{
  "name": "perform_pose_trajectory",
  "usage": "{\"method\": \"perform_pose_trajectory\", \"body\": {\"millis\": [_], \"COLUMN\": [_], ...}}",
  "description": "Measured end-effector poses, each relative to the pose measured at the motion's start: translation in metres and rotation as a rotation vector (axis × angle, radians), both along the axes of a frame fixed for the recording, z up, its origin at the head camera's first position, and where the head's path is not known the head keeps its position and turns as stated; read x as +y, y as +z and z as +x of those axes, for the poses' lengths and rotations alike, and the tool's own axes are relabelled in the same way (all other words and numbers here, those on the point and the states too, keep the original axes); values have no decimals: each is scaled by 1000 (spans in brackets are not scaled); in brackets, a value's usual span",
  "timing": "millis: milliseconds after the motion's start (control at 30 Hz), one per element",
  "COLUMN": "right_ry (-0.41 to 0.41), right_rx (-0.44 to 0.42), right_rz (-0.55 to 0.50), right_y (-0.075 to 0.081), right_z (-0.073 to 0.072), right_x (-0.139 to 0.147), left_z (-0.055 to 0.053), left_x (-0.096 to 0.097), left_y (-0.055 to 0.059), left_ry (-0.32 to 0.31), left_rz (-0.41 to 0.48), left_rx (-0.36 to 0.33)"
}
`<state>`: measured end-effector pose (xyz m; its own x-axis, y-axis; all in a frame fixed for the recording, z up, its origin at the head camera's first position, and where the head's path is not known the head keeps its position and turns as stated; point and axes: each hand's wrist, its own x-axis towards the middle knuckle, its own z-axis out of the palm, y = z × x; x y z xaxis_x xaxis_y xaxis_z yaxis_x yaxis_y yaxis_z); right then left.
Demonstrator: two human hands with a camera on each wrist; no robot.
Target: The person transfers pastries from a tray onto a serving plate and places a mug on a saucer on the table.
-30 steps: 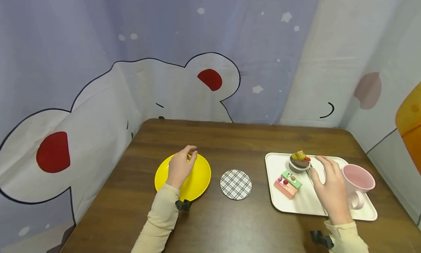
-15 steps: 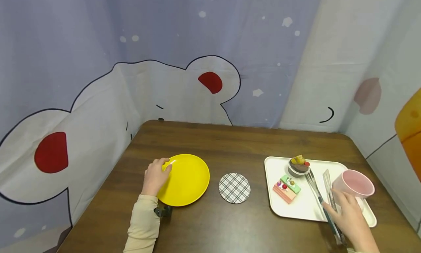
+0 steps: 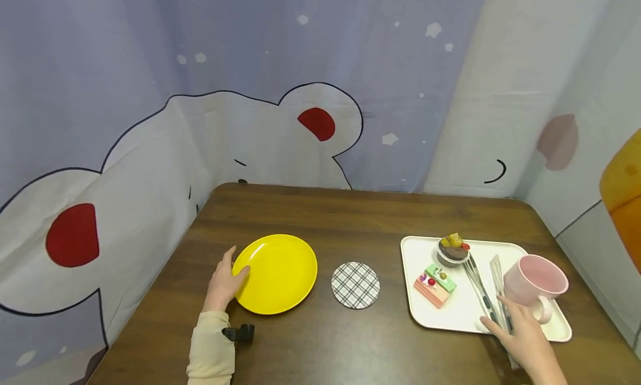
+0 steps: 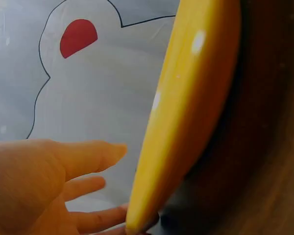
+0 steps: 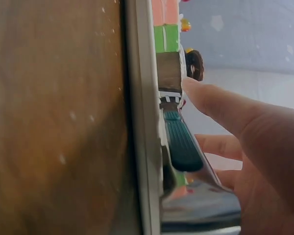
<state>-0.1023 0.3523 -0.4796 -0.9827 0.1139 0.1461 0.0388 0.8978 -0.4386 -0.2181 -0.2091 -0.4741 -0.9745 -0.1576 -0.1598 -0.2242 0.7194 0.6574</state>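
My left hand is at the left edge of a yellow plate, its thumb over the rim in the head view. In the left wrist view the thumb stands apart from the plate, while lower fingertips meet its edge. At the tray's front edge my right hand hovers around the handles of a fork and a flat-bladed utensil, perhaps a knife. A green grip with a shiny metal end lies between thumb and fingers in the right wrist view, the thumb extended.
A white tray carries the cutlery, a chocolate cupcake, pink and green cake pieces and a pink mug. Between plate and tray lies a checked round coaster. A printed curtain hangs behind the wooden table.
The left hand has moved left from above the plate to its left rim. The right hand has come down from above the tray towards the cutlery handles.
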Motion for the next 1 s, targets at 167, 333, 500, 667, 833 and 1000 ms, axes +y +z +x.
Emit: {"method": "perform_pose_trajectory", "body": {"millis": [167,333,500,667,833,1000], "right_ry": [-13,-34,-34,-34,-35,-51], "right_rx": [66,44,10,43,83,114], "right_rz": [17,30,46,49,29,24], "right_y": [-3,-5,-5,-7,-7,-3], "right_z": [-1,-3,-5,-6,-5,-2], "right_x": [-5,-5,-3,-2,-1,-1], "left_z": [2,0,-2,-2,-3,-3], "left_x": [-4,-5,-4,-2,-1,-2], "left_y": [-7,-12,-14,-13,-13,-15], "left_ry": [22,24,34,19,22,35], "left_rz": [35,40,33,10,14,19], "left_rx": [16,13,-17,-10,-14,-28]}}
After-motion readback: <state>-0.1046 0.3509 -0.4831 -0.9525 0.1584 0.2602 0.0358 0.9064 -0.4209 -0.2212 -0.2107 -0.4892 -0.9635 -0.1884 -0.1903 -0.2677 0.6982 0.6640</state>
